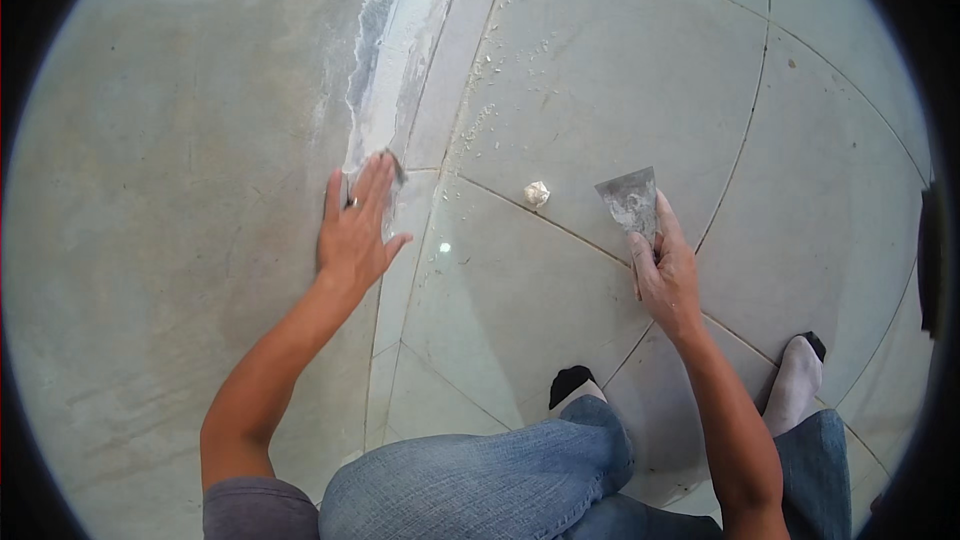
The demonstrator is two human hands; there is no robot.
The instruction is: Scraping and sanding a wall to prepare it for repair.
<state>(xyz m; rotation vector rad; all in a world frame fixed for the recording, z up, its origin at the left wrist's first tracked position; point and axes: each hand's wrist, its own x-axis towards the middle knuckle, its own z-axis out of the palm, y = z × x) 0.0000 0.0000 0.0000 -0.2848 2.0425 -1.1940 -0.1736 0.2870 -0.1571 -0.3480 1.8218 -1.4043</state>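
Note:
My left hand lies with its fingers stretched out and its thumb apart, pressing a flat grey piece against the lower part of the grey wall. Most of that piece is hidden under the fingers, so its kind is unclear. Just ahead of the fingertips runs a band of whitish filler, rough along its left edge. My right hand is closed on the handle of a putty knife, held above the floor. Pale filler is smeared on its metal blade, which points away from me.
A narrow tiled skirting borders the wall's foot. Pale crumbs are scattered on the tiled floor beside it. A whitish lump lies left of the putty knife. My bent knee and socked feet are close by.

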